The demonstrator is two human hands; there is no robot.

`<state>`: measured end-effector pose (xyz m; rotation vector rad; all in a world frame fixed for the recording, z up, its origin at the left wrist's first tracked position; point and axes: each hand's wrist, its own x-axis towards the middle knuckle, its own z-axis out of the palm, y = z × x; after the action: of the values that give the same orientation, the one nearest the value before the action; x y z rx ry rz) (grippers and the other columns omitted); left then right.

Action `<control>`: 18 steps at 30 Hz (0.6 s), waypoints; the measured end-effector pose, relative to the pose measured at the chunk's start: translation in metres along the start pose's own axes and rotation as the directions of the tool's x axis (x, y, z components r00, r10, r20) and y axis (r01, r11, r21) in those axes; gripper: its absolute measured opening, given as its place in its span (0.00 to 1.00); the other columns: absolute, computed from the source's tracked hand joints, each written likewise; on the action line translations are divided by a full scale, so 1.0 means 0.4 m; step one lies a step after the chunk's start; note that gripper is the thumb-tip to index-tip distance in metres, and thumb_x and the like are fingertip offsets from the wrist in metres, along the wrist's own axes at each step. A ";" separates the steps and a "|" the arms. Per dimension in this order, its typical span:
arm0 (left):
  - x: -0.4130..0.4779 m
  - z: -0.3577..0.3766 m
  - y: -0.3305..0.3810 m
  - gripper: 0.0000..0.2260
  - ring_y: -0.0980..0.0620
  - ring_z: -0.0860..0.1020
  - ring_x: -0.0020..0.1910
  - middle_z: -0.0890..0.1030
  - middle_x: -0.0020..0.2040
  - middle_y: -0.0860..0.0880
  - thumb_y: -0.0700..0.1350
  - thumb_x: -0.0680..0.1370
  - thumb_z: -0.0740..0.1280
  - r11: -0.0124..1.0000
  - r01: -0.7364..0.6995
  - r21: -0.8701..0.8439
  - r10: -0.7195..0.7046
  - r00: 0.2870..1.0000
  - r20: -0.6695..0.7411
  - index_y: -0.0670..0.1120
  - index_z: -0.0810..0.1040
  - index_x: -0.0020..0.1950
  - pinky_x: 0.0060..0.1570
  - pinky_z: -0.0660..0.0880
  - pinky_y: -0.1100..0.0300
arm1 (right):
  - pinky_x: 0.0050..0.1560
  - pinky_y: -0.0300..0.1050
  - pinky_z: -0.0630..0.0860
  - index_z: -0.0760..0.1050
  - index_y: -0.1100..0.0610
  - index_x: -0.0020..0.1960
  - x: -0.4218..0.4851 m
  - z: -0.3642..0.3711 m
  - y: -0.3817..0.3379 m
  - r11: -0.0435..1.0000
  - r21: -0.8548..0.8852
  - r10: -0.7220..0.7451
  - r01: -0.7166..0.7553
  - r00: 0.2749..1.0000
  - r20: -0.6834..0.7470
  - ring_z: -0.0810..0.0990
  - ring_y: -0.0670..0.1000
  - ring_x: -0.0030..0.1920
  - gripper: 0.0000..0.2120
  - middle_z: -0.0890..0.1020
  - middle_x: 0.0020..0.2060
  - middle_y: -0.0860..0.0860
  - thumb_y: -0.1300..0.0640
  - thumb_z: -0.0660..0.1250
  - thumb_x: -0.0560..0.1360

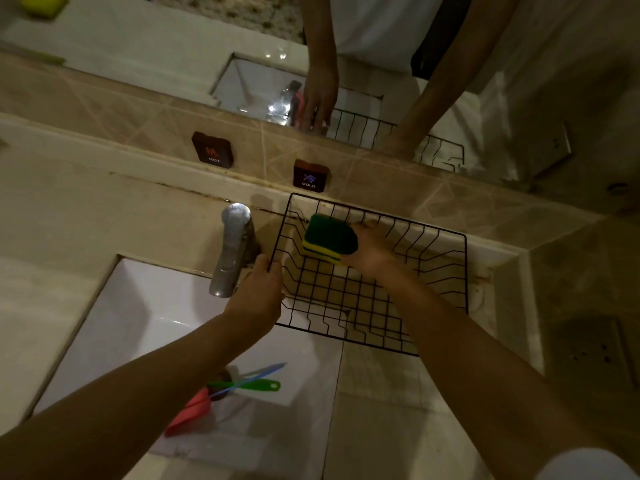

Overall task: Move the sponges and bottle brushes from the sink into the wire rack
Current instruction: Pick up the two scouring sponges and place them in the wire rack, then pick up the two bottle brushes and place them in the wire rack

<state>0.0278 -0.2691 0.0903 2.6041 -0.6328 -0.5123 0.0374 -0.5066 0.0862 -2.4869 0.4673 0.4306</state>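
A black wire rack (433,271) stands on the counter to the right of the sink (145,306). My right hand (372,251) holds a green and yellow sponge (329,239) inside the rack, near its back left corner. My left hand (259,296) grips the rack's left rim. Down in the sink lie a green-handled brush (256,385) and a blue-handled brush (263,371), crossed over each other, with a pink sponge (188,414) beside them. My left forearm hides part of the sink's contents.
A chrome tap (232,247) rises between sink and rack, close to my left hand. Hot (213,149) and cold (309,176) labels sit on the tiled wall. A mirror (346,64) above reflects the arms and rack. Another yellow-green sponge (43,3) shows at the top left.
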 end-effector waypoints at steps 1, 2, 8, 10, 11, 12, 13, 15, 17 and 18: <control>0.001 0.000 0.000 0.20 0.46 0.77 0.52 0.68 0.63 0.42 0.41 0.73 0.71 1.000 0.000 0.001 0.000 1.000 0.001 0.42 0.69 0.63 0.56 0.77 0.51 | 0.59 0.54 0.77 0.72 0.55 0.65 0.002 0.001 -0.001 1.000 -0.008 0.009 -0.009 1.000 0.001 0.74 0.57 0.60 0.28 0.75 0.59 0.57 0.58 0.76 0.67; 0.001 0.000 -0.001 0.21 0.45 0.77 0.52 0.68 0.63 0.42 0.41 0.73 0.71 1.000 -0.002 0.002 0.002 1.000 0.001 0.42 0.69 0.63 0.56 0.77 0.51 | 0.60 0.53 0.76 0.72 0.54 0.66 0.003 0.002 -0.003 1.000 -0.016 0.019 -0.019 1.000 0.005 0.73 0.57 0.61 0.29 0.74 0.60 0.57 0.58 0.76 0.66; -0.017 -0.029 -0.008 0.22 0.44 0.76 0.55 0.73 0.61 0.40 0.45 0.76 0.66 0.998 -0.027 -0.062 0.029 0.999 0.026 0.43 0.65 0.68 0.54 0.77 0.52 | 0.61 0.50 0.73 0.69 0.56 0.67 -0.043 -0.020 -0.020 0.993 -0.100 -0.075 0.065 0.992 -0.101 0.70 0.58 0.64 0.33 0.71 0.64 0.58 0.53 0.76 0.65; -0.034 -0.049 -0.010 0.19 0.43 0.77 0.54 0.75 0.59 0.40 0.46 0.77 0.64 0.996 -0.074 -0.052 0.075 0.997 0.021 0.44 0.66 0.67 0.53 0.78 0.49 | 0.57 0.48 0.73 0.73 0.56 0.66 -0.083 -0.029 -0.047 0.987 -0.086 -0.154 0.139 0.967 -0.204 0.73 0.56 0.60 0.28 0.75 0.61 0.57 0.53 0.74 0.68; -0.044 -0.060 -0.011 0.17 0.43 0.77 0.53 0.76 0.58 0.41 0.47 0.78 0.63 0.994 -0.106 -0.026 0.107 0.994 0.025 0.44 0.69 0.64 0.51 0.78 0.48 | 0.54 0.47 0.75 0.75 0.55 0.64 -0.107 -0.030 -0.066 0.983 -0.040 -0.182 0.177 0.960 -0.213 0.76 0.53 0.56 0.23 0.77 0.58 0.55 0.53 0.73 0.70; -0.057 -0.071 -0.012 0.14 0.43 0.78 0.52 0.76 0.56 0.41 0.48 0.78 0.62 0.992 -0.129 0.003 0.129 0.991 0.029 0.43 0.71 0.62 0.50 0.78 0.48 | 0.51 0.44 0.77 0.77 0.54 0.61 -0.134 -0.027 -0.088 0.975 0.021 -0.213 0.221 0.958 -0.191 0.78 0.49 0.51 0.18 0.80 0.54 0.52 0.53 0.72 0.72; -0.073 -0.081 -0.012 0.13 0.43 0.78 0.51 0.77 0.55 0.41 0.49 0.78 0.61 0.991 -0.132 0.027 0.131 0.991 0.028 0.44 0.73 0.59 0.49 0.78 0.48 | 0.47 0.40 0.78 0.80 0.53 0.56 -0.163 -0.021 -0.111 0.961 0.077 -0.253 0.267 0.954 -0.158 0.79 0.43 0.46 0.13 0.81 0.49 0.48 0.53 0.71 0.73; -0.112 -0.092 -0.017 0.11 0.44 0.78 0.47 0.78 0.51 0.43 0.50 0.78 0.60 0.992 -0.118 0.055 0.118 0.993 0.000 0.45 0.75 0.53 0.45 0.77 0.50 | 0.40 0.30 0.77 0.81 0.49 0.49 -0.223 0.010 -0.157 0.931 0.155 -0.320 0.331 0.943 -0.093 0.79 0.37 0.41 0.05 0.82 0.42 0.42 0.52 0.70 0.74; -0.158 -0.089 -0.034 0.10 0.46 0.78 0.42 0.79 0.45 0.45 0.51 0.78 0.59 0.994 -0.094 0.052 0.095 0.995 -0.017 0.46 0.75 0.47 0.40 0.75 0.53 | 0.39 0.32 0.78 0.81 0.47 0.46 -0.269 0.071 -0.195 0.926 0.177 -0.341 0.335 0.940 0.006 0.80 0.38 0.41 0.03 0.82 0.40 0.41 0.53 0.68 0.74; -0.182 -0.082 -0.047 0.10 0.46 0.77 0.39 0.79 0.42 0.45 0.51 0.78 0.59 0.997 -0.066 0.039 0.067 0.998 -0.007 0.46 0.75 0.45 0.38 0.74 0.53 | 0.38 0.34 0.77 0.81 0.48 0.46 -0.285 0.110 -0.208 0.933 0.159 -0.337 0.324 0.939 0.062 0.79 0.40 0.40 0.03 0.81 0.40 0.42 0.54 0.68 0.74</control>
<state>-0.0118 -0.2077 0.1276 2.6097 -0.7306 -0.4722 -0.0382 -0.3895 0.1359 -2.3318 0.0367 0.3535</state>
